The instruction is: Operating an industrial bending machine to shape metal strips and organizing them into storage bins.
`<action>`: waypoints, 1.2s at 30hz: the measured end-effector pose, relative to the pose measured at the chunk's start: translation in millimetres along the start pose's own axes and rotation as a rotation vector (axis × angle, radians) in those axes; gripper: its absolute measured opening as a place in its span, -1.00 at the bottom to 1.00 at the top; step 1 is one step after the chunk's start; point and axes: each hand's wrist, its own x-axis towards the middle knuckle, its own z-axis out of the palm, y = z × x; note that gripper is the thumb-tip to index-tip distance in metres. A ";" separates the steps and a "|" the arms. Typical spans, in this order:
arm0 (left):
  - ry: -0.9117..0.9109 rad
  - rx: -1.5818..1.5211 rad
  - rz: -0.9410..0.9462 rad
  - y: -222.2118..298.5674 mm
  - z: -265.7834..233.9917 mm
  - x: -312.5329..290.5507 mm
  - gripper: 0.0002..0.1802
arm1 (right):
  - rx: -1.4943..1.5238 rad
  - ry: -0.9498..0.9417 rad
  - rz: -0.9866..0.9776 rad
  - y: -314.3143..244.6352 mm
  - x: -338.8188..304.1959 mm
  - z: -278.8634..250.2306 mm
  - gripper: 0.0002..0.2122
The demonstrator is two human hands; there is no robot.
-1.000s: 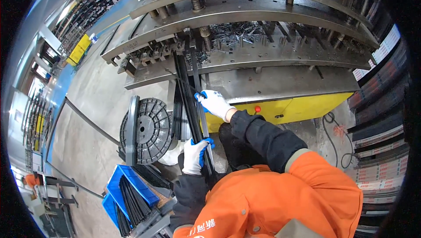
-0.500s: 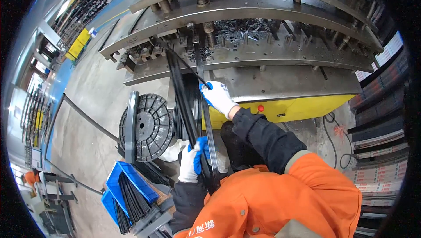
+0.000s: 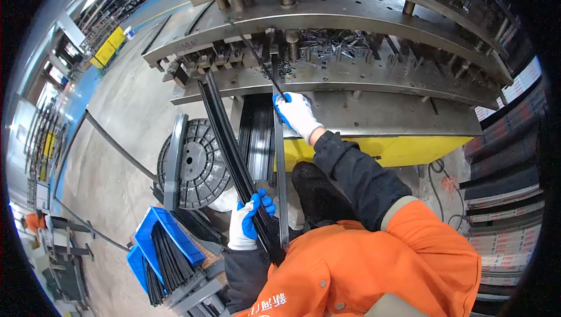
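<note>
My left hand (image 3: 250,222), in a white and blue glove, is closed around a bundle of long black strips (image 3: 229,150). The bundle slants up and to the left, its far end just short of the press plates. My right hand (image 3: 297,117), gloved alike, grips a thin dark strip (image 3: 257,54) that points up and left over the lower press plate. Between the hands a ribbed metal profile (image 3: 280,182) runs from the press (image 3: 362,74) toward my body, just right of the bundle. My right fingers are close to this profile; whether they touch it I cannot tell.
Small dark scraps (image 3: 342,42) lie on the press plate. To the left stand a black reel (image 3: 196,168), an upright grey metal bar (image 3: 175,165) and blue bins (image 3: 146,235) with black strips. Flat black profiles (image 3: 257,141) lie beyond the bundle. Stacked lengths (image 3: 505,200) line the right side.
The bundle's far end has swung left, away from the ribbed profile. My right hand has moved slightly up with its thin strip, whose tip now reaches higher. The view has shifted a little.
</note>
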 end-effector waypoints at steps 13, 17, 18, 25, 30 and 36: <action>0.132 0.101 0.034 7.4 31.8 -13.6 -0.68 | 0.249 -0.093 0.039 4.7 7.2 0.3 -0.70; 0.199 0.187 0.109 9.0 39.9 -20.0 -0.69 | 0.503 -0.179 0.116 -3.8 4.9 -3.9 -0.75; 0.237 0.203 0.145 8.0 41.7 -20.7 -0.69 | 0.581 -0.239 0.153 -7.1 1.9 -8.0 -0.76; 0.241 0.409 0.214 14.8 45.1 -16.2 -0.68 | 0.693 -0.500 0.261 -30.8 -32.9 -27.9 -0.76; 0.215 0.362 0.220 15.2 53.3 -6.4 -0.63 | 0.943 -0.294 -0.265 -65.1 -33.7 -70.0 -0.69; 0.159 0.252 0.144 2.9 70.4 6.5 -0.63 | 0.048 -0.332 -0.239 -58.1 -39.4 -66.6 -0.62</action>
